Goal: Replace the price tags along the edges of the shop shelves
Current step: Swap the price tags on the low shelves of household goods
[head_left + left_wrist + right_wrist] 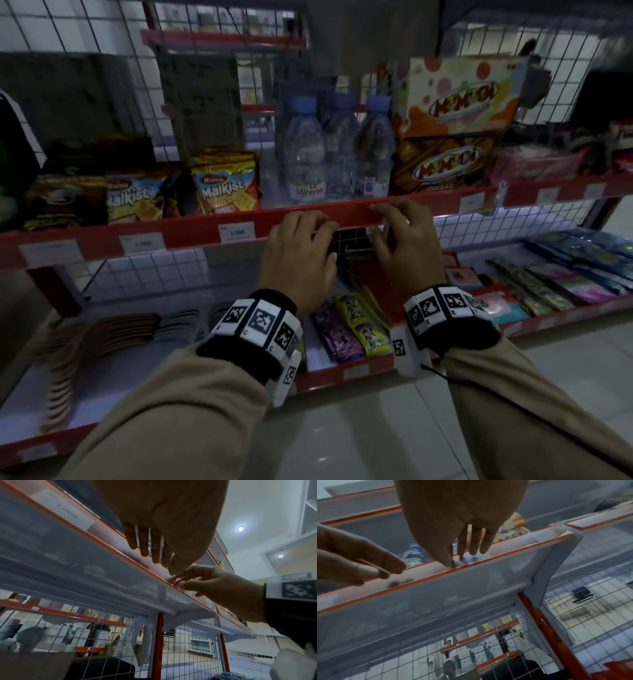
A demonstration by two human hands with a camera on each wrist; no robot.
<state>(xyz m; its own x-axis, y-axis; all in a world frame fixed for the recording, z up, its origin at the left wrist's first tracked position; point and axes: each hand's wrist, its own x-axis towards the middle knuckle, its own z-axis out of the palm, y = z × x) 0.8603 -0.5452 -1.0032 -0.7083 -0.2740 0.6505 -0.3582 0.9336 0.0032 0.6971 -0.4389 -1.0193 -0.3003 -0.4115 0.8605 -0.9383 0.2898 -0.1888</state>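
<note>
Both my hands are up on the red shelf edge (191,229), below the water bottles (337,150). My left hand (299,253) lies with its fingers nearly straight across the strip, fingertips pressing on the rail and holding nothing. My right hand (407,240) sits just beside it at about three o'clock. In the right wrist view my thumb and forefinger seem to nip a small white price tag (467,559) against the strip, though the tag is half hidden and I cannot be sure how much of it I hold.

Other tags sit in the rail toward nine o'clock from my hands, the nearest reading 1.500 (237,232), and more toward three o'clock (472,202).

I judge the step to be seating or freeing this one tag in the clear channel. To do it well I should keep the left fingers flat as a steadying press, so the rail does not flex, and work the tag with the right thumb along the strip, not outward. A hard pull could crease the paper or pop the cover. Snack packets (346,329) lie on the shelf at six o'clock below.
</note>
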